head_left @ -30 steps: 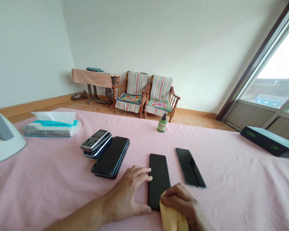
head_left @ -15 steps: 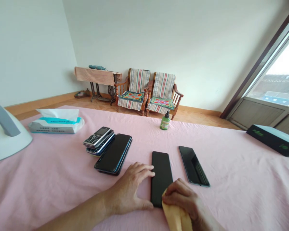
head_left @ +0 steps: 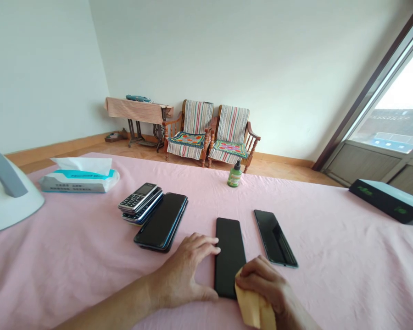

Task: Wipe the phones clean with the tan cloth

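Note:
A black smartphone (head_left: 228, 250) lies flat on the pink cloth in front of me. Against its left edge rest the fingertips of my left hand (head_left: 184, 270), with the thumb by the lower left corner; the fingers are spread and do not wrap round it. My right hand (head_left: 270, 284) is closed on a folded yellow cloth (head_left: 253, 305) at the phone's lower right edge. Part of that edge is hidden behind the hand and cloth. To the right, a second smartphone (head_left: 275, 238) lies apart, screen up.
Left of my hands are stacked smartphones (head_left: 163, 220) and stacked keypad phones (head_left: 139, 197). Farther out stand a tissue pack (head_left: 77, 178), a green pump bottle (head_left: 234, 176) and a black box (head_left: 385, 199). A white appliance with a grey handle (head_left: 12, 206) sits at far left.
My right hand and the yellow cloth have shifted slightly to the right along the phone's lower right edge. My left hand stays against the phone. The view has tilted very slightly.

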